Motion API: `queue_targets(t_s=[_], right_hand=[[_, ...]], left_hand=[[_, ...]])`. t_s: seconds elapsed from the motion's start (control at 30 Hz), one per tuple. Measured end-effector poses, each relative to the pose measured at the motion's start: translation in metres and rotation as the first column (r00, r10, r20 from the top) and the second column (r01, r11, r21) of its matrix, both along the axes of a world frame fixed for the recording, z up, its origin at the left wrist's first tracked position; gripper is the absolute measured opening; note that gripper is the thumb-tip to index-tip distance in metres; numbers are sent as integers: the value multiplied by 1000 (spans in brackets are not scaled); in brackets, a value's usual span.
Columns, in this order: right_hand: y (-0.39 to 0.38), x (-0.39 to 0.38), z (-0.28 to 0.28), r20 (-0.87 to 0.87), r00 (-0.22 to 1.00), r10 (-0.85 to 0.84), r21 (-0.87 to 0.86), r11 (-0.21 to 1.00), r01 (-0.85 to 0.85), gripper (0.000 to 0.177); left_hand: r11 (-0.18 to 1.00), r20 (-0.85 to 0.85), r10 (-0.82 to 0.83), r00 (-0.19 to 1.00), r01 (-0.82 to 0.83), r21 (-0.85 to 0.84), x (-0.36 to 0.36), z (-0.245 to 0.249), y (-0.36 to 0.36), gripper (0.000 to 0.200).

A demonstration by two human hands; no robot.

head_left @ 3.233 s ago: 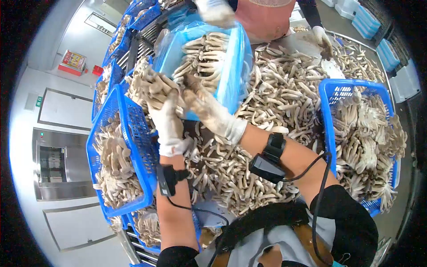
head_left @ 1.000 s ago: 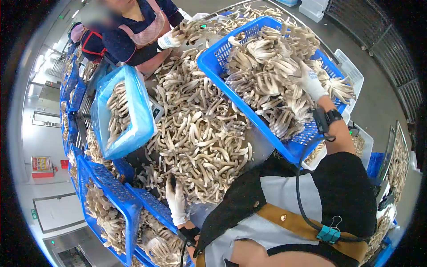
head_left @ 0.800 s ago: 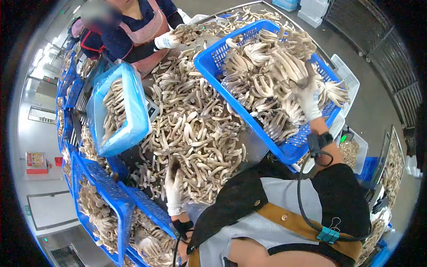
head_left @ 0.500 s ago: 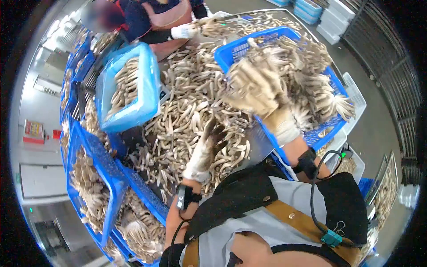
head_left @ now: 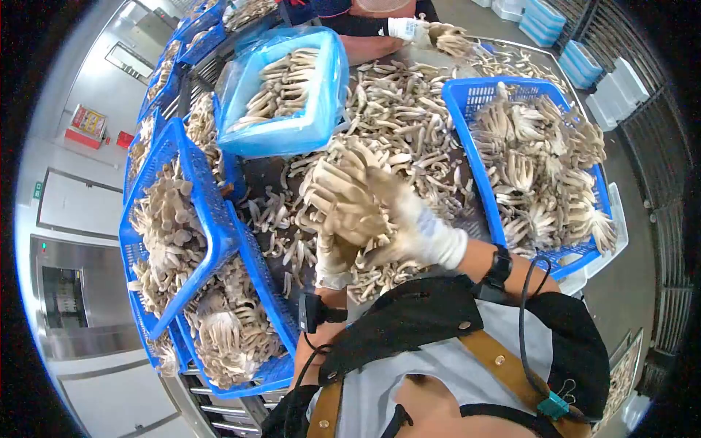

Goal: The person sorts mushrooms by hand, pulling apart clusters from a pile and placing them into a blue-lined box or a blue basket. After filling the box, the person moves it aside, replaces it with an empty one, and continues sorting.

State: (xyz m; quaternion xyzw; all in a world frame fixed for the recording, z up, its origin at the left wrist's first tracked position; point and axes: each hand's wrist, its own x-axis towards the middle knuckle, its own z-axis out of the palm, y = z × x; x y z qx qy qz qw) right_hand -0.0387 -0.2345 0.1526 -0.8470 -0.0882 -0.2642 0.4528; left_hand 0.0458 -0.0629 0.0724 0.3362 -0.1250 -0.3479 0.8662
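A large mushroom cluster, with pale stems and grey-brown tones, is up in front of me over the work table. My left hand, in a white-cuffed glove, is closed around it from below. At its right side is my right hand, also gloved, with fingers smeared by motion against the cluster. Loose mushroom stems cover the table beneath and beyond both hands. To the right, a blue basket is heaped with more clusters. A light-blue lined box at the upper left holds mushrooms laid in rows.
Blue crates full of clusters stand along my left, one tilted over another. Across the table, another person's gloved hand is at some mushrooms. White and blue foam boxes sit on the floor at the far right.
My right hand has left the blue basket and come to the middle, beside a cluster. My left hand, earlier low over the loose stems, now holds that cluster. My view has shifted leftward.
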Motion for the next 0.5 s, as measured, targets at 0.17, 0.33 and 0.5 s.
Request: queue_targets(t_s=[0.17, 0.33, 0.5], right_hand=[[38, 42, -11, 139, 984, -110, -27, 993, 114, 45], [25, 25, -74, -181, 983, 24, 822, 552, 138, 45], [-27, 36, -43, -213, 920, -329, -133, 943, 307, 56]], left_hand=[[996, -33, 83, 996, -83, 16, 25, -7, 9, 68], [948, -79, 298, 951, -305, -96, 34, 18, 7, 78], [973, -29, 227, 974, -228, -42, 52, -2, 34, 84]])
